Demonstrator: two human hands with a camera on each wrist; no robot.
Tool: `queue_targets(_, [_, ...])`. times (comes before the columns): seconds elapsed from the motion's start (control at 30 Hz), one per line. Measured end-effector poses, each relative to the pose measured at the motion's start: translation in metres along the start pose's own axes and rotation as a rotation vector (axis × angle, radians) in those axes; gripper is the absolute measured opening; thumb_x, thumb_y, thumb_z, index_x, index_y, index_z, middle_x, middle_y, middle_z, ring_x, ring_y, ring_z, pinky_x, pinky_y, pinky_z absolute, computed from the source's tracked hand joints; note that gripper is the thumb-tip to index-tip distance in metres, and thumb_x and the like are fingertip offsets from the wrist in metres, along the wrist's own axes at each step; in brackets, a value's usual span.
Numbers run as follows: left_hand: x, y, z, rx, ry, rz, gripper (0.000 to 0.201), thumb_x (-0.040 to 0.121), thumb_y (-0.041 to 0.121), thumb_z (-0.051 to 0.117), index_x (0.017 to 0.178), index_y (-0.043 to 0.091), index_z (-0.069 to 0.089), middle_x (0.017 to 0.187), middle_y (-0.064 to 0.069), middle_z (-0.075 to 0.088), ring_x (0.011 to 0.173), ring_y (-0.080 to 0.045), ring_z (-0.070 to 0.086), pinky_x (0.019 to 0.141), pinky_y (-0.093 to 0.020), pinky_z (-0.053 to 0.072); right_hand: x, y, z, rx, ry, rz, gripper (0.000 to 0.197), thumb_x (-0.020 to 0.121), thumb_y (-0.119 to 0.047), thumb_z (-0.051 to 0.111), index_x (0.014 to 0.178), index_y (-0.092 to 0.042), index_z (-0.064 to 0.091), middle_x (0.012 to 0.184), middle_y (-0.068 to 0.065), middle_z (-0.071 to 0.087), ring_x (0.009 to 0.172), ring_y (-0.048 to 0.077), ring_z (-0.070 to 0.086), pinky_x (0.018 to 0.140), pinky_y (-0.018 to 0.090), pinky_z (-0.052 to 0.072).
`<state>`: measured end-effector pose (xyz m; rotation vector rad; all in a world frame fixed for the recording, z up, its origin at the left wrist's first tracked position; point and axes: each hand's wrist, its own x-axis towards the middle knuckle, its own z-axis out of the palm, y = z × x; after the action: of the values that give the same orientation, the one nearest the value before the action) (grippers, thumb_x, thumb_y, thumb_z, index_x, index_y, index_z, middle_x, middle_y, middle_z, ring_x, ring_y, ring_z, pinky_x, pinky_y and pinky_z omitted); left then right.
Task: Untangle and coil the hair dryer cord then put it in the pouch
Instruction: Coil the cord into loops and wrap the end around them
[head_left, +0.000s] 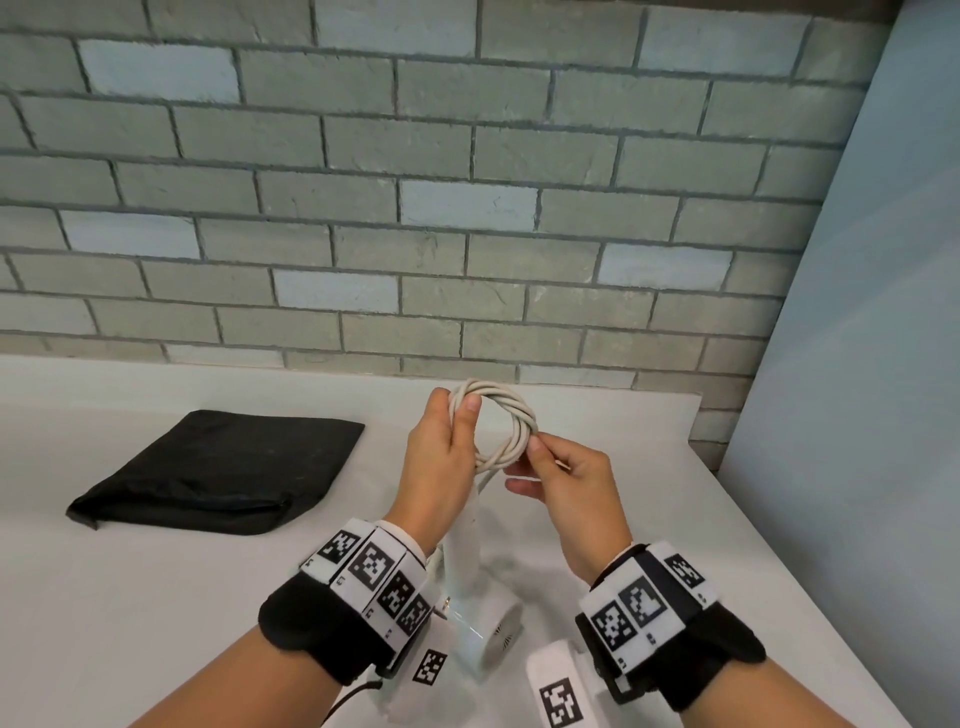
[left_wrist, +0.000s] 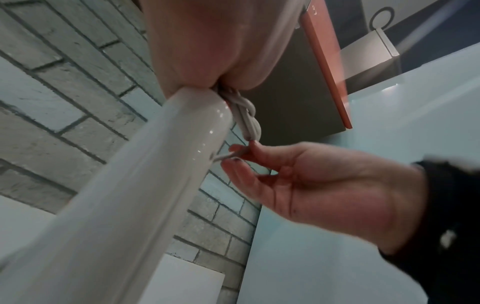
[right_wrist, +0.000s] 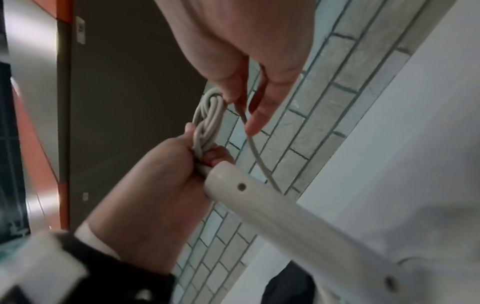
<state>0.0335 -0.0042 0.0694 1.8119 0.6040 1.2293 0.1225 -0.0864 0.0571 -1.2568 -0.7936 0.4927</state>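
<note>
The white cord (head_left: 511, 410) is wound into a small round coil held up above the table. My left hand (head_left: 441, 457) grips the coil's left side, thumb across the strands. My right hand (head_left: 558, 470) pinches the cord at the coil's lower right between thumb and forefinger. The white hair dryer (head_left: 478, 608) hangs below, handle up between my wrists, head near the table. In the left wrist view the handle (left_wrist: 145, 181) runs under my palm and the coil (left_wrist: 246, 117) shows edge-on. In the right wrist view the coil (right_wrist: 207, 121) sits in my left fist (right_wrist: 161, 174). The black pouch (head_left: 223, 473) lies flat at the left.
The white table (head_left: 130, 597) ends at a grey brick wall (head_left: 415, 182) behind. A pale blue panel (head_left: 857, 364) stands along the right side, close to the table's right edge (head_left: 779, 545).
</note>
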Motion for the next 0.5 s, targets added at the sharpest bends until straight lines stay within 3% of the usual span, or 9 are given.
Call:
queue_targets(0.13, [-0.001,-0.001,0.003,0.077,0.046,0.065,0.024,0.096,0.028,0.038,0.077,0.012,0.037,0.055,0.005,0.04,0.045,-0.004,0.04,0.044,-0.016,0.033,-0.003,-0.015,0.003,0.223,-0.147,0.096,0.028,0.093,-0.002,0.039,0.099,0.0,0.066,0.095,0.016,0.07,0.086,0.021,0.067,0.081,0.029,0.057])
queue_targets(0.3, [-0.003,0.0,0.005,0.111,0.052,0.095,0.026,0.095,0.026,0.039,0.07,0.022,0.032,0.055,0.006,0.041,0.045,0.002,0.046,0.042,-0.012,0.034,0.0,-0.013,0.007,0.302,-0.053,0.116,0.026,0.086,-0.007,0.056,0.112,0.001,0.055,0.089,0.02,0.066,0.08,0.027,0.065,0.079,0.034,0.057])
queue_targets(0.43, [-0.003,0.0,0.006,0.116,0.034,0.103,0.023,0.096,0.027,0.039,0.076,0.017,0.035,0.058,0.005,0.043,0.047,-0.004,0.045,0.044,-0.012,0.035,0.002,-0.014,0.008,0.313,-0.112,0.214,0.009,0.091,-0.011,0.049,0.097,-0.008,0.055,0.082,0.011,0.064,0.077,0.022,0.063,0.078,0.036,0.05])
queue_targets(0.5, [-0.003,-0.001,0.006,0.124,0.023,0.107,0.023,0.096,0.028,0.038,0.079,0.011,0.037,0.061,0.004,0.044,0.051,-0.007,0.042,0.046,-0.013,0.035,0.003,-0.014,0.008,0.343,-0.159,0.257,0.01,0.093,-0.013,0.047,0.09,-0.009,0.056,0.078,0.008,0.063,0.074,0.02,0.062,0.08,0.038,0.048])
